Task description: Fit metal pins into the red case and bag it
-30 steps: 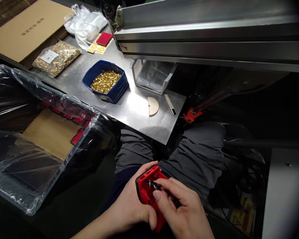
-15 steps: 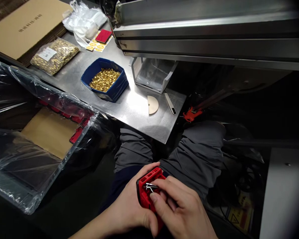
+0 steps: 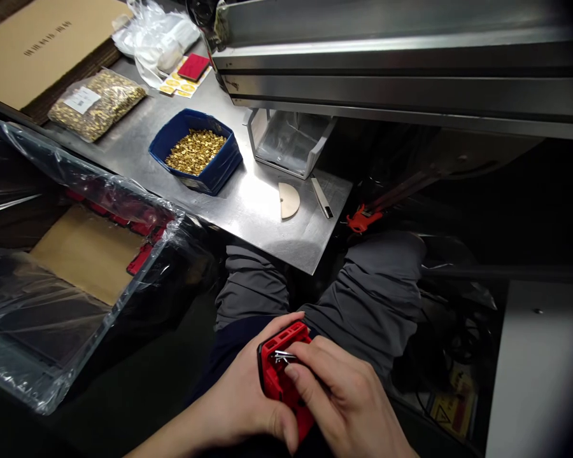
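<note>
My left hand (image 3: 248,388) is wrapped around a red plastic part (image 3: 291,332) with a black edge, held low over my lap. Its near side shows ribs and hollows. Thumb and forefinger of my right hand (image 3: 341,391) are closed on tweezers-like thin metal pins (image 3: 282,356), whose ends point into the hollow of the red part. Whether the pins are one tool or several loose pieces I cannot make out. The other right fingers curl behind, partly hidden.
On the metal table stand a blue bin (image 3: 219,165) of small brass pieces, a clear bin (image 3: 310,162), a cream half-disc (image 3: 289,201) and a white-handled tool (image 3: 321,198). A plastic-lined crate (image 3: 109,318) holds red parts at left. A bag of brass pieces (image 3: 98,105) lies behind.
The view has shifted slightly, so the table things sit a little further left. Both hands keep their hold; the right fingertips and metal pins have moved only slightly against the red part.
</note>
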A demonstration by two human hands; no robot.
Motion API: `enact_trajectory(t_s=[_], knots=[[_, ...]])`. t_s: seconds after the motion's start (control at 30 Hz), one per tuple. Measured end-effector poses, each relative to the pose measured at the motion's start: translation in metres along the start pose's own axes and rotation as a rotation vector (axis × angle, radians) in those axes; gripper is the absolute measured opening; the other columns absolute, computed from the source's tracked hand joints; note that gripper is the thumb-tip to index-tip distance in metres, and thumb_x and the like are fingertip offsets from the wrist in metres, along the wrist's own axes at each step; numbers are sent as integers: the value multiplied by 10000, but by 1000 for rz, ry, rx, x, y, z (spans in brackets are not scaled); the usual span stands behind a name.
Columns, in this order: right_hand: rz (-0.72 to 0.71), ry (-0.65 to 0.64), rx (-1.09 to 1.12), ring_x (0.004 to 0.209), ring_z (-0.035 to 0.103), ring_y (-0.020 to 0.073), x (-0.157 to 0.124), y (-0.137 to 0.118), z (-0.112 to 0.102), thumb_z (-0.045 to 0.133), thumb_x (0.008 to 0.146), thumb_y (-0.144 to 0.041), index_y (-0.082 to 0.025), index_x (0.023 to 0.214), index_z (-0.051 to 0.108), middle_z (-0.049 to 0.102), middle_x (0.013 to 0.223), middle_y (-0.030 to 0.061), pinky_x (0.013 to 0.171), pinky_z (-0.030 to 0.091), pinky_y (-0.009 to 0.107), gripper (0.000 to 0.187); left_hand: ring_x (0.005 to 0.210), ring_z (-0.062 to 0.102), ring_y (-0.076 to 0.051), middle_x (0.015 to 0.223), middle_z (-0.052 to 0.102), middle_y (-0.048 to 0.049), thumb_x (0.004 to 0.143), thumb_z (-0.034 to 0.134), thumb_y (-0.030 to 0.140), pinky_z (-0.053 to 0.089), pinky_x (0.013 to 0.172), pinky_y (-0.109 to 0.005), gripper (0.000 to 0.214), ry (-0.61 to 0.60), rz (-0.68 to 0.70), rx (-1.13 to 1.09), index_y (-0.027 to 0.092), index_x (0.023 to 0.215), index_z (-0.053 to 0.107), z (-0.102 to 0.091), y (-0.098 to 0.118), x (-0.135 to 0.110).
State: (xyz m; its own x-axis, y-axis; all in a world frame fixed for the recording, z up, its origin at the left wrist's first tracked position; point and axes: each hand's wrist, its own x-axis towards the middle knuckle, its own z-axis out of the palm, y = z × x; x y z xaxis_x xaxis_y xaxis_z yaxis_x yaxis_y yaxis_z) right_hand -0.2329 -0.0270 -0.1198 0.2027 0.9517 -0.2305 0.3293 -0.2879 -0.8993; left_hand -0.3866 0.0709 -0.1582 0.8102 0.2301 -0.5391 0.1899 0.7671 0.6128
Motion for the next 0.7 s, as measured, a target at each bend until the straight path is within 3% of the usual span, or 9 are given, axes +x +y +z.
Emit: enact_trajectory(t_s=[0.17,0.27,0.37,0.47,0.57,0.63,0.7], knots=[[0,5,30,778,627,134,0,3,-1,507,1009,-234,-250,1056,693,661,877,7,679,479,245,192,1291,553,-379,1412,580,-132,445,998,496,359,1147,-515,1173,-16,-29,-54,290,1457,442,-2,-3,1],[167,53,168,768,653,126,2,8,-14,571,994,-349,-279,1069,704,698,909,-1,669,504,220,168,1300,546,-388,1430,562,-139,530,970,516,357,1147,-536,1115,-48,-14,-133,295,1476,423,-5,-2,2],[361,184,268,550,572,96,13,20,-31,596,968,-498,-270,1113,680,645,714,-37,506,455,196,282,1330,520,-379,1413,570,-136,562,940,567,377,1133,-501,1098,-49,-28,-153,295,1487,413,-7,0,4],[347,317,247,477,485,84,43,40,-36,584,950,-569,-254,1166,612,592,712,-51,431,391,200,383,1321,522,-366,1404,572,-137,568,918,613,398,1115,-483,1088,-38,-14,-103,294,1482,421,-8,0,3],[252,396,30,543,513,110,85,68,-30,492,989,-549,-249,1195,516,597,790,-34,494,417,225,364,1337,508,-369,1416,561,-150,623,862,670,394,1131,-491,1072,-4,11,-57,278,1502,390,-11,-1,2],[244,408,-115,616,556,140,112,88,-25,537,971,-476,-233,1099,536,594,757,-26,589,431,254,275,1325,518,-382,1411,564,-161,680,784,729,410,1121,-513,1055,41,24,-9,266,1522,349,-16,6,3],[259,395,-201,664,581,168,130,103,-21,611,921,-400,-221,998,569,594,714,-19,643,407,281,199,1272,557,-383,1384,579,-156,697,758,740,440,1092,-521,1031,154,89,216,263,1515,349,-22,22,9]])
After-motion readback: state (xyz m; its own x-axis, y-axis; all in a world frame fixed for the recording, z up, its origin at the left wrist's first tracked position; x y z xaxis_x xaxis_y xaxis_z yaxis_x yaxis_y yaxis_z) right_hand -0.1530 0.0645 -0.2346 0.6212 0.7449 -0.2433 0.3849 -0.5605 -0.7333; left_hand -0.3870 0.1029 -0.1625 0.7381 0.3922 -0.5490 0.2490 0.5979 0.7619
